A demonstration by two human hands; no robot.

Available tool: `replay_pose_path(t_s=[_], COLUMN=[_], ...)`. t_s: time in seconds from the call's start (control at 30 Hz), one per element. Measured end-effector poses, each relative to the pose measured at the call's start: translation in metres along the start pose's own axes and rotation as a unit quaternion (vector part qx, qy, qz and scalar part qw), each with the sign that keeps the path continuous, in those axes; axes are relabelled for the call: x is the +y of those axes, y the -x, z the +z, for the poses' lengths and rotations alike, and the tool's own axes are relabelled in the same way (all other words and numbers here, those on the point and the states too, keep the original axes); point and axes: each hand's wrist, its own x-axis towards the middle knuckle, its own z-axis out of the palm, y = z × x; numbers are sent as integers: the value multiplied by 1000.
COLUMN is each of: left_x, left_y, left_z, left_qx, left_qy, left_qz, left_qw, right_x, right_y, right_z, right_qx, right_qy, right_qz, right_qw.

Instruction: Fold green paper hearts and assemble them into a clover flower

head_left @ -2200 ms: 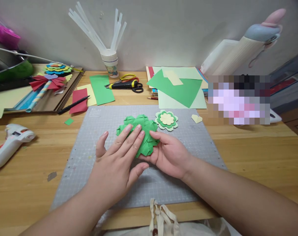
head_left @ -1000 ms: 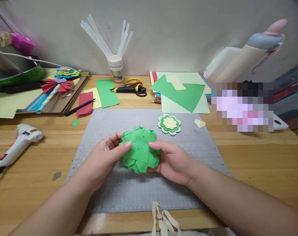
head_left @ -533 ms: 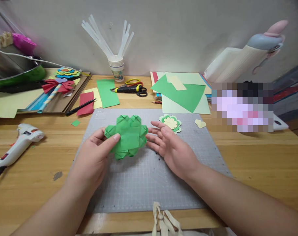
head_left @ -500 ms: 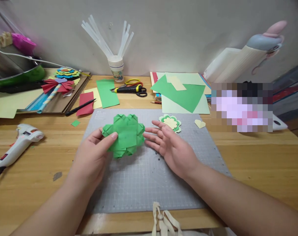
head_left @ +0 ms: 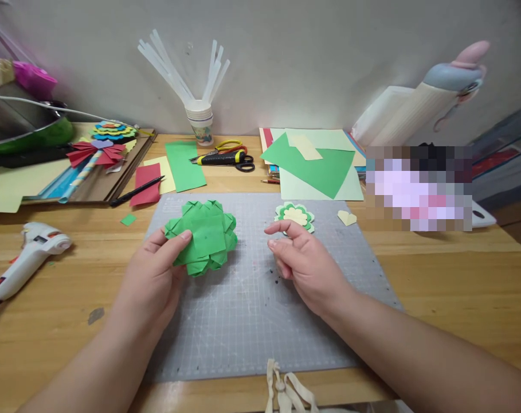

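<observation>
A folded green paper flower [head_left: 206, 236], with a flat square at its centre, is pinched at its left edge by my left hand [head_left: 159, 261]. My thumb lies on its face and the fingers are behind. To the right, my right hand [head_left: 301, 261] hovers over the grey cutting mat [head_left: 243, 327] with nothing in it. Its index finger and thumb are apart, while the other fingers curl in. Just beyond that hand lies a layered green and cream paper flower [head_left: 295, 215]. A small cream paper heart [head_left: 347, 217] rests near the mat's right edge.
A white glue gun [head_left: 32, 252] lies at the left. Behind the mat are a black pen [head_left: 137, 190], scissors [head_left: 245, 164], a cutter [head_left: 219, 157], and paper cups [head_left: 200, 123] holding glue sticks [head_left: 165, 66]. Green paper [head_left: 324, 172] tops a stack at the back right.
My left hand has moved slightly left, tilting the green flower. My right hand has drawn away from the flower's edge, and its spread fingers have curled in, except the index finger.
</observation>
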Motion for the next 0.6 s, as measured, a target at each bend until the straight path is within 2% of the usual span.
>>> replay_pose_path(t_s=[0.1, 0.17, 0.2, 0.23, 0.27, 0.33, 0.4, 0.43, 0.5, 0.53, 0.6], left_x=[-3, -7, -8, -10, -11, -14, -17, -19, -22, -24, -25], left_y=[6, 11, 13, 15, 17, 18, 18, 19, 23, 26, 32], left_z=[2, 3, 3, 2, 1, -1, -2, -2, 1, 2, 3], left_qx=[18, 46, 60, 66, 60, 20, -32, -48, -75, -95, -141], left_qy=[-29, -105, -166, -237, -308, -424, -503, -536, -594, -613, -618], left_qz=[37, 109, 163, 229, 301, 432, 504, 516, 512, 501, 471], left_qw=[999, 987, 971, 942, 900, 795, 702, 667, 616, 604, 613], right_x=[-1, 0, 0, 1, 2, 4, 4, 4, 3, 2, 1], right_y=[4, 7, 9, 11, 12, 11, 7, 4, -3, -6, -13], right_z=[3, 6, 8, 10, 12, 13, 12, 10, 5, 2, -3], right_qx=[-12, -42, -59, -71, -76, -61, -22, 0, 42, 59, 77], right_qy=[35, 33, 23, 9, -6, -30, -44, -50, -49, -43, -25], right_qz=[-3, 11, 24, 40, 55, 69, 51, 36, 6, -6, -20], right_qw=[999, 999, 998, 997, 996, 995, 997, 998, 998, 997, 997])
